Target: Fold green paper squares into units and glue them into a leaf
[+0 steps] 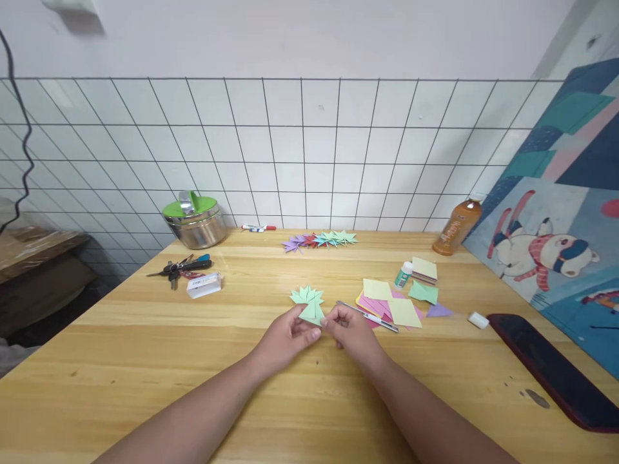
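A light green folded-paper piece (308,304) with a jagged, pointed upper edge is held over the middle of the wooden table (217,386). My left hand (290,335) is closed on its lower left side, thumb in front. The fingers of my right hand (349,328) pinch its lower right corner. Just right of my right hand lies a pen (370,317), partly on a spread of pink and pale yellow paper squares (405,313). A row of finished-looking pointed paper shapes (322,240) in purple, red, blue and green lies at the back.
On the left stand a steel pot (196,225) with a green lid, keys (181,267) and a small white box (204,285). To the right are a glue stick (403,275), an eraser (478,320), a bottle (457,225) and a dark phone-like slab (551,370). A tiled wall (319,154) rises behind.
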A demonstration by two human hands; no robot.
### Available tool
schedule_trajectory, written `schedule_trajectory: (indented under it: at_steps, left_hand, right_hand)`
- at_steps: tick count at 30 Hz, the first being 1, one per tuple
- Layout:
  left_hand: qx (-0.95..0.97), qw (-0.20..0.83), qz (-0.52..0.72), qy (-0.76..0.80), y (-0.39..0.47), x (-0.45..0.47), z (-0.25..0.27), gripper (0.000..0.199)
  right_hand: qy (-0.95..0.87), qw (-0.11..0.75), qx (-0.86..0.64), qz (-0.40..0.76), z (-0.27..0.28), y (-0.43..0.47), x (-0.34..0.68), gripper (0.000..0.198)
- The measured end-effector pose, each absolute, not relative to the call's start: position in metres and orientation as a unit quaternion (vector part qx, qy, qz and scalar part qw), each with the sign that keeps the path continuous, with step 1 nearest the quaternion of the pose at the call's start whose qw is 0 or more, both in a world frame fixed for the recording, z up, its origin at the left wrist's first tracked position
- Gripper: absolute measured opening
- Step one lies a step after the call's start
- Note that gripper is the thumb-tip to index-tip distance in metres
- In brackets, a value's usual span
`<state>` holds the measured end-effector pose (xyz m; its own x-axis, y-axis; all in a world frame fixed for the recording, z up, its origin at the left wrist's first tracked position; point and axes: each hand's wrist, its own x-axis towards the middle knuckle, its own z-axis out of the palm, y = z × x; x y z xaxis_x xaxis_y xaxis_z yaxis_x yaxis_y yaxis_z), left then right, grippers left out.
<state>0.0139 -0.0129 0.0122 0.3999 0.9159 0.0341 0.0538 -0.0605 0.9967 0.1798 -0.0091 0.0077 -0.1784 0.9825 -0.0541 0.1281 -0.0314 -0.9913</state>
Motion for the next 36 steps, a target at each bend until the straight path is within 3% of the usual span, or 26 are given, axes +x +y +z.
schedule_trajectory:
  at_steps: [4, 6, 8, 12, 16, 22, 25, 29, 36]
  left_hand:
    - [0.605, 0.579, 0.361, 0.411, -0.010, 0.016, 0.005, 0.027]
    - [0.625, 0.568, 0.340, 0.414, -0.011, 0.016, 0.003, 0.023]
    - [0.665, 0.526, 0.314, 0.428, -0.012, 0.015, 0.002, 0.021]
    - [0.717, 0.449, 0.277, 0.456, -0.017, 0.014, 0.003, 0.021]
    - [0.697, 0.469, 0.292, 0.457, -0.017, 0.013, 0.004, 0.021]
    - [0.617, 0.520, 0.376, 0.456, -0.009, 0.010, 0.005, 0.021]
    - [0.594, 0.521, 0.404, 0.462, -0.007, 0.010, 0.006, 0.018]
    - [0.627, 0.498, 0.406, 0.441, -0.010, 0.013, 0.006, 0.014]
    - [0.618, 0.489, 0.394, 0.473, -0.013, 0.017, 0.000, 0.031]
  right_hand:
    - [-0.596, 0.417, -0.488, 0.483, 0.005, -0.010, 0.180, 0.020]
    - [-0.648, 0.413, -0.492, 0.409, 0.006, -0.013, 0.180, 0.035]
    - [-0.703, 0.388, -0.494, 0.333, 0.008, -0.015, 0.182, 0.044]
    - [-0.756, 0.356, -0.482, 0.262, 0.010, -0.016, 0.187, 0.043]
    - [-0.709, 0.375, -0.496, 0.332, 0.009, -0.012, 0.190, 0.044]
    - [-0.613, 0.379, -0.478, 0.502, 0.012, -0.009, 0.187, 0.025]
    - [-0.628, 0.378, -0.473, 0.489, 0.011, -0.012, 0.184, 0.012]
    - [-0.617, 0.413, -0.474, 0.473, 0.008, -0.014, 0.181, 0.029]
    - [-0.610, 0.414, -0.467, 0.487, 0.004, -0.013, 0.177, 0.016]
